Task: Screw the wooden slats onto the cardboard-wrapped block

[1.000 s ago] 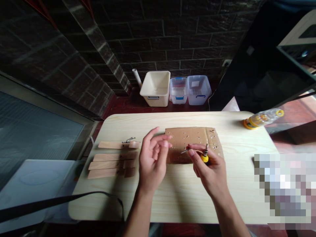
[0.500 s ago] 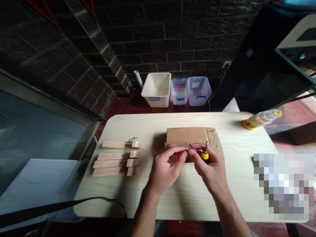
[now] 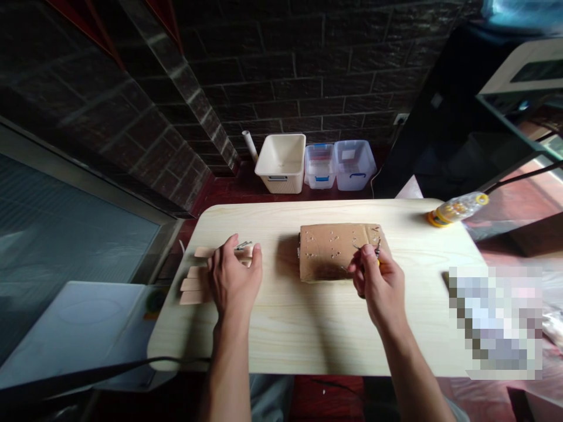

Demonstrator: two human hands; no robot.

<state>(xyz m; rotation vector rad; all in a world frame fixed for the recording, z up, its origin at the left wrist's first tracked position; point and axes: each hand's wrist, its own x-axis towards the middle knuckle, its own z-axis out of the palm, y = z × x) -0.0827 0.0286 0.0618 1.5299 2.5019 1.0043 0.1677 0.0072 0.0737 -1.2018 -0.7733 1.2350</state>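
My left hand (image 3: pixel 235 275) is open above the pale wooden strips (image 3: pixel 193 287), thumb and fingers apart. Several metal screws (image 3: pixel 243 245) lie between its fingertips and thumb, on the table or just under them; I see no contact. The hand hides most of the short curved wooden pieces. My right hand (image 3: pixel 382 278) is closed around a yellow screwdriver (image 3: pixel 379 252), its dark shaft pointing up. A thin dark piece sticks out by the right thumb, too small to name. Below that hand lies a cardboard box (image 3: pixel 323 264) with small bits and holes on top.
The light wood table (image 3: pixel 281 334) has rounded corners. A clear bottle with a yellow base (image 3: pixel 455 210) stands at the back right. Beyond the table are a cream bin (image 3: pixel 285 184) and two clear plastic boxes (image 3: pixel 354 181). A blurred-out item lies at the right edge.
My hands were together over the cardboard box, pinching something small. Now my left hand has moved left to the screws and opened. My right hand stays by the box with the screwdriver.
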